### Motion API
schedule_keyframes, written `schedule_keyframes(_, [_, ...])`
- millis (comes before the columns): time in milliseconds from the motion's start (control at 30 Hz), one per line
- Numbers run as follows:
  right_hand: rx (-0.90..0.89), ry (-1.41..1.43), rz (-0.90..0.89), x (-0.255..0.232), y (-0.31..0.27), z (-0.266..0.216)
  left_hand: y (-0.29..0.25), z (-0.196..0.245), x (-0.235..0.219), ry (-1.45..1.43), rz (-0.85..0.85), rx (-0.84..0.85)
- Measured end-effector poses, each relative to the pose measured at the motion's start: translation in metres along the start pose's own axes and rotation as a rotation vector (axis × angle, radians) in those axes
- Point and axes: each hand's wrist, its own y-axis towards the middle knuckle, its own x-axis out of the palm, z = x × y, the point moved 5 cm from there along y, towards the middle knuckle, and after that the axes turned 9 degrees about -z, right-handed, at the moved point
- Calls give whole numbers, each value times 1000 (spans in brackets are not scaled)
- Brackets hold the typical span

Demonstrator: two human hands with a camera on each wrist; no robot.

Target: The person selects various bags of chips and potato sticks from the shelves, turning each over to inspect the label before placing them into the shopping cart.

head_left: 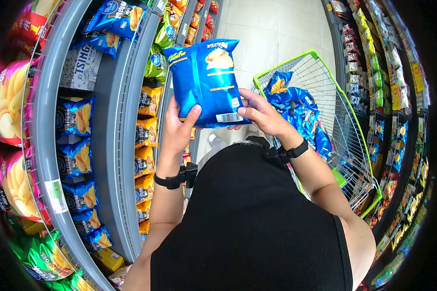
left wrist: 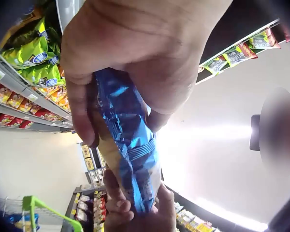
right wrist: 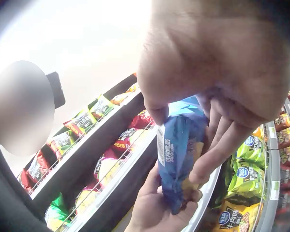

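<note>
A blue chip bag is held up in front of my body, its seamed side with a barcode at the lower edge facing me. My left hand grips the lower left corner, thumb on the near side. On the lower right, my right hand holds the bag with its thumb by the barcode and fingers behind. Seen edge-on in the left wrist view, the puffed bag sits between thumb and fingers of both hands. The right wrist view shows the bag's narrow side, pinched by both hands.
A shopping cart with a green rim stands to the right, holding several blue chip bags. Shelves with blue and orange bags run close along my left. Another stocked shelf lines the right. Tiled floor stretches ahead.
</note>
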Motion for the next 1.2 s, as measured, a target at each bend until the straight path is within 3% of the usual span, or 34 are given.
schedule_keyframes(67, [-96, -19, 29, 0, 3, 3, -3, -1, -4, -4, 3, -46])
schedule_keyframes(200, [-120, -15, 44, -2, 3, 9, -8, 13, -1, 13, 20, -71])
schedule_keyframes(667, [-62, -31, 47, -1, -1, 6, -6, 26, 0, 50, -58, 44])
schedule_keyframes(833, [-120, -21, 42, 0, -1, 5, -6, 26, 1, 49, -70, 38])
schedule_keyframes(1200, [-66, -43, 41, 1, -3, 6, -7, 24, -1, 86, -69, 37])
